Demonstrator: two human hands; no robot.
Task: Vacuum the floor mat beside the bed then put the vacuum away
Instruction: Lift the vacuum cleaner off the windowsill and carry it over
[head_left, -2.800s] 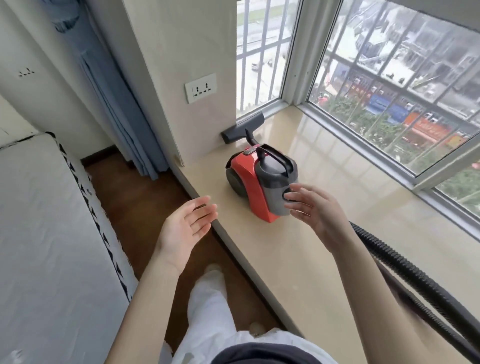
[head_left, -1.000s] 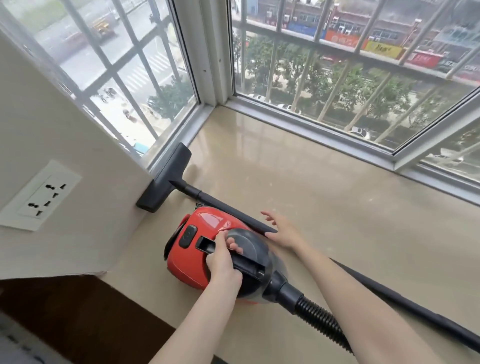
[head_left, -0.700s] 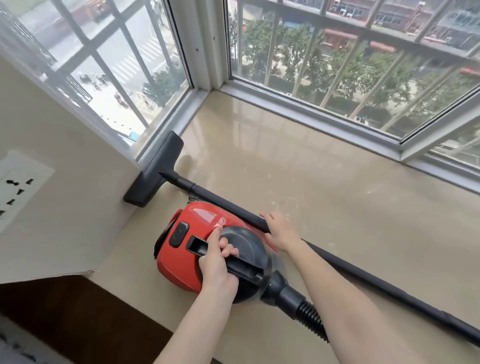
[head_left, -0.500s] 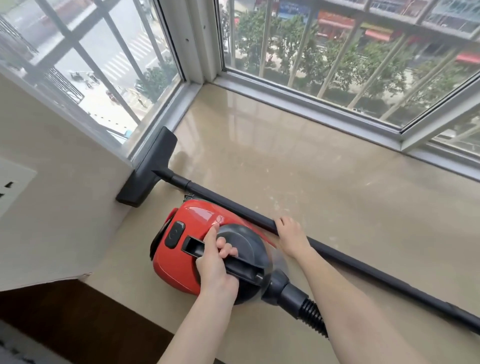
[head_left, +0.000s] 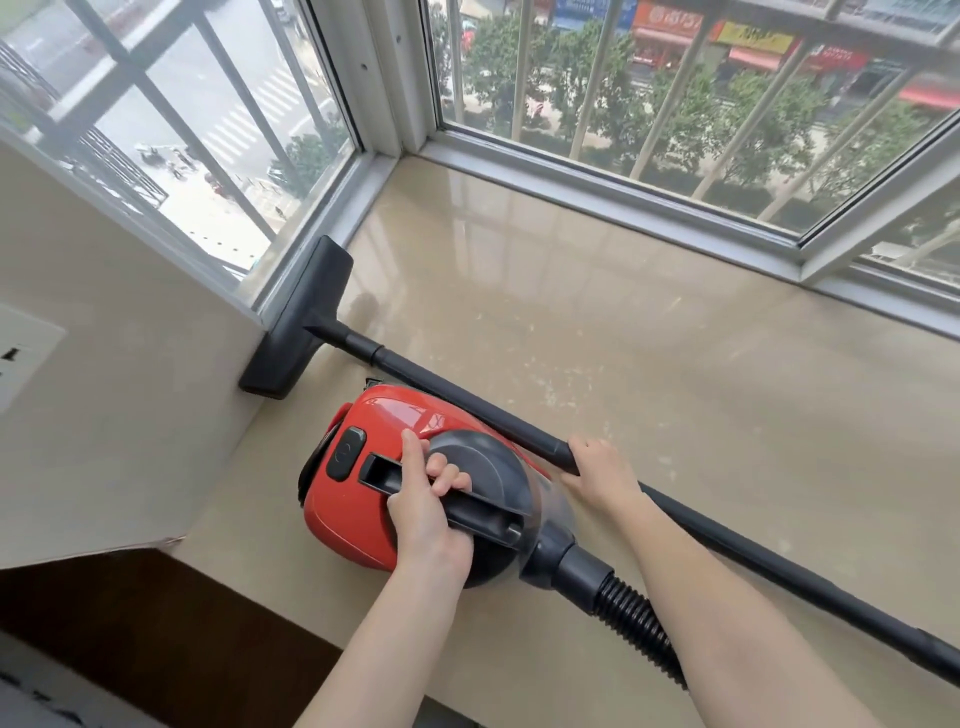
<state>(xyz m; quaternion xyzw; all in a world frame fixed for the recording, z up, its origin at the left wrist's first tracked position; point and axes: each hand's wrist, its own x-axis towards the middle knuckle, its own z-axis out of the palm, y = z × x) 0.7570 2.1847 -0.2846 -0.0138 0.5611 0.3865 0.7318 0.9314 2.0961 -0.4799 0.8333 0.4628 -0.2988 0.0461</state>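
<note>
A red canister vacuum (head_left: 363, 499) sits at the centre of the frame on a glossy beige window-sill surface (head_left: 649, 338). The left hand (head_left: 423, 512) grips its black carry handle (head_left: 467, 512), fingers curled round it and thumb stretched along the red body. The right hand (head_left: 600, 470) holds the black wand (head_left: 467, 405) just right of the canister, fingers wrapped over the tube. The wand runs from the lower right edge to a floor nozzle (head_left: 298, 319) resting against the wall (head_left: 119, 415) and window frame at left centre. A ribbed hose (head_left: 636, 626) leaves the canister toward the bottom. A wall socket (head_left: 21, 358) shows at the left edge.
</note>
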